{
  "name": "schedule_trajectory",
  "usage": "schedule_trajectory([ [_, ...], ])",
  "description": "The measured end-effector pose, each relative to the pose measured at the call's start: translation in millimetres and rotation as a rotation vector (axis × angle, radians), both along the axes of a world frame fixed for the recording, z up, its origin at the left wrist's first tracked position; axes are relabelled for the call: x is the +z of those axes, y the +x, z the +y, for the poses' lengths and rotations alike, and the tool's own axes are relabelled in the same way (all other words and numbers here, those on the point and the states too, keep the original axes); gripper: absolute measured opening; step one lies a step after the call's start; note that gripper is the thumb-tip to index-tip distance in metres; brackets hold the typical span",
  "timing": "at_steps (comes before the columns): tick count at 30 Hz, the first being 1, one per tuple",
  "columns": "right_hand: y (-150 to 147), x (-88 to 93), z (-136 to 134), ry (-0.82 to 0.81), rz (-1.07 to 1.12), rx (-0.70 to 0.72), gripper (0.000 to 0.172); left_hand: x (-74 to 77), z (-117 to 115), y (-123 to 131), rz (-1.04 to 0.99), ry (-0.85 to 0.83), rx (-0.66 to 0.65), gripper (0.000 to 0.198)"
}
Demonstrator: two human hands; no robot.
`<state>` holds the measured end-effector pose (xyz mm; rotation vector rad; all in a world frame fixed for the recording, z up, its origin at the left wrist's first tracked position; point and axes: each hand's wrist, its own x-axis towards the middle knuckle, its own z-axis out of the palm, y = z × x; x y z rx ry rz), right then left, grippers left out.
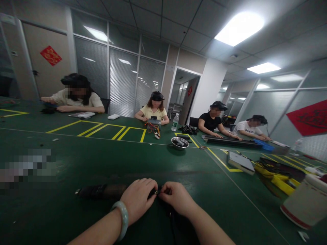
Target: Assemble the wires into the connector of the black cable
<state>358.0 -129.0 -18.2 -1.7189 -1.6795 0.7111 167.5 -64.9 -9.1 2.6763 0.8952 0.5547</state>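
A dark, slim tool like an electric screwdriver (pixel 99 191) lies on the green table in front of me, its metal tip toward the left. My left hand (pixel 139 197), with a pale green bangle on the wrist, is closed over its right end. A small shiny piece shows at the left fingertips. My right hand (pixel 177 199) pinches close beside it, almost fingertip to fingertip. Below the right fingers a black cable (pixel 170 216) runs toward me; its end is hidden in the grip, so whether it joins the tool cannot be made out.
Ahead stands a metal bowl (pixel 180 143) of dark parts, with a water bottle (pixel 175 122) behind. To the right are a grey-white box (pixel 240 162), yellow trays (pixel 283 183) and a white bucket (pixel 305 200). Several people work along the far side.
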Motion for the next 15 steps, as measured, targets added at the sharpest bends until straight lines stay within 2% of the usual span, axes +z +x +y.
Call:
schedule_trajectory([
  [10,2,-10.5,3,0.031,0.013,-0.005,0.005,-1.7,2,2,-0.008,0.015,-0.01,0.02],
  [15,1,-4.8,0,0.024,0.001,0.001,0.006,0.7,0,2,0.01,0.026,-0.017,0.021],
])
